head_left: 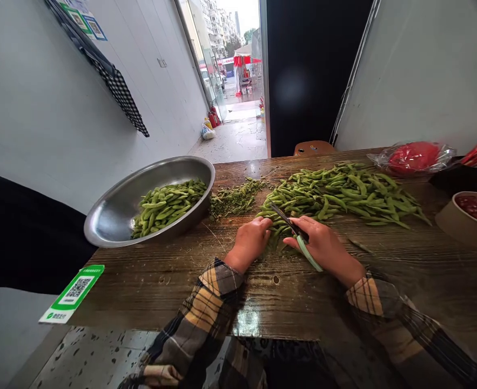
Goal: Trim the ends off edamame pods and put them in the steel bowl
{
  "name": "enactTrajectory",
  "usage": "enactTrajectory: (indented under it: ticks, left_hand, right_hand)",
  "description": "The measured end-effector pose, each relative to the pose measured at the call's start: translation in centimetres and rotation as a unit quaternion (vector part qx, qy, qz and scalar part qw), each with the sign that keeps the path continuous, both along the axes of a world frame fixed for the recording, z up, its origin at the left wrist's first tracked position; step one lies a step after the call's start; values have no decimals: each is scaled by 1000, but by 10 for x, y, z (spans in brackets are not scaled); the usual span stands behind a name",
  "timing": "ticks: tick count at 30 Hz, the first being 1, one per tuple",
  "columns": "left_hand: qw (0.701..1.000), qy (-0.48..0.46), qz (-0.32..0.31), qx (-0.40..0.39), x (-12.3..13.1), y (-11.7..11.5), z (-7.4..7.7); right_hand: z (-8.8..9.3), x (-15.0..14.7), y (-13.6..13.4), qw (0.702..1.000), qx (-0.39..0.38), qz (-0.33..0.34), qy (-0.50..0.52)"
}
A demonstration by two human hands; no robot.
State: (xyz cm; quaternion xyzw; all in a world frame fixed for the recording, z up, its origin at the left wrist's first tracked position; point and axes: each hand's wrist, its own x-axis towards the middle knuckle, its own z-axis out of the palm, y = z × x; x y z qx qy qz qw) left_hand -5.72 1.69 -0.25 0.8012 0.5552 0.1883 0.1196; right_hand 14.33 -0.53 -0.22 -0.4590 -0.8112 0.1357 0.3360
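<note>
My right hand [325, 246] grips a pair of scissors [293, 229] with pale green handles, the dark blades pointing left and away over the near edge of a big pile of green soybean pods [343, 197]. My left hand [251, 242] is closed on pods at the pile's near left corner, just under the blade tips. A steel basin [116, 210] at the left holds trimmed pods [167, 205]. Between basin and pile lies a heap of cut stem ends [235, 199].
The wooden table [161, 275] has a green QR-code sticker [73, 293] at its near left corner. At the right stand a bagged red thing [413, 156] and a bowl with red contents [471, 216]. A chair back [313, 147] shows beyond the far edge.
</note>
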Motion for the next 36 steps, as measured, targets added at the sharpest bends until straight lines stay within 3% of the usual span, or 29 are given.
enactTrajectory:
  ticks: [4, 7, 9, 12, 20, 29, 32, 36]
  left_hand:
    - [980, -196, 16, -7, -9, 2, 6]
    - [929, -360, 23, -81, -13, -2, 14]
    - [897, -418, 24, -140, -13, -6, 19]
    - [880, -437, 22, -186, -11, -12, 23]
    - [913, -378, -69, -139, -6, -15, 32]
    - [913, -371, -63, -159, -8, -15, 31]
    - [883, -434, -22, -178, -8, -14, 28]
    - [798, -554, 48, -233, -7, -14, 27]
  right_hand:
    - [0, 2, 1, 1000, -2, -6, 13]
    - [3, 4, 2, 1000, -14, 1, 22]
    - [5, 4, 1, 999, -28, 7, 15]
    - [8, 4, -1, 999, -47, 15, -16]
    - [13, 1, -5, 995, -71, 54, -37]
    - [4, 3, -1, 996, -40, 81, -22]
    - [4, 3, 0, 997, -39, 68, -5]
    - [5, 3, -1, 999, -42, 23, 11]
